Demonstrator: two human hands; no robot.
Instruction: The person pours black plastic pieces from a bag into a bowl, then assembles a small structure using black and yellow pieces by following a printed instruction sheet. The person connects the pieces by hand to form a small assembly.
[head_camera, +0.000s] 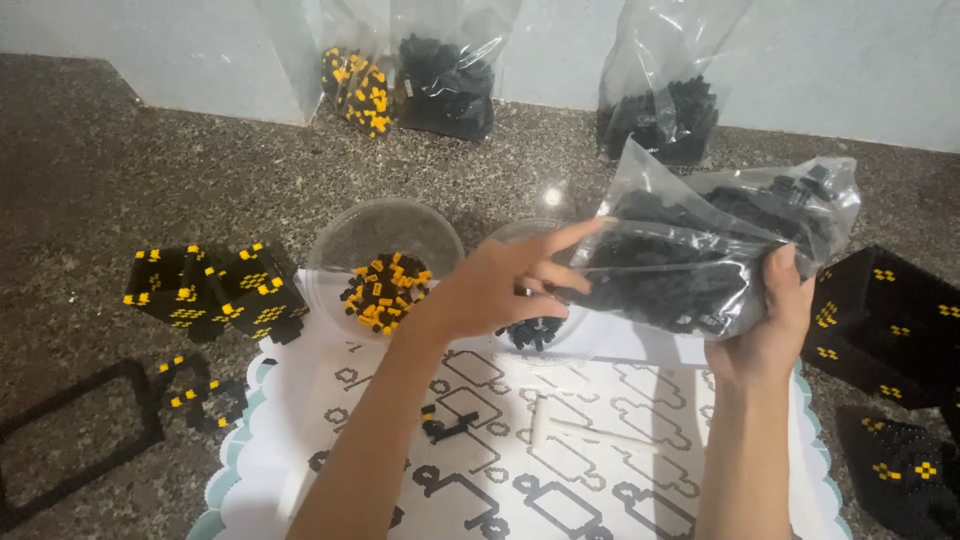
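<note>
Holding a clear bag of black pieces (700, 265) above the table (90, 170), we grasp it with both hands: right hand (765, 320) underneath, left hand (500, 285) pinching its left end. Below sits a clear bowl of black pieces (535, 325); left of it, a bowl of yellow-and-black pieces (385, 260).

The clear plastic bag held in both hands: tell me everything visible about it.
The clear plastic bag is thin, crinkled and glossy, filled with small black pieces. It is held in the air, lying roughly sideways, above a clear bowl and a patterned white mat. The right hand grips its lower right side; the left hand touches its left end, fingers extended. Its loose, empty end points up.
</note>
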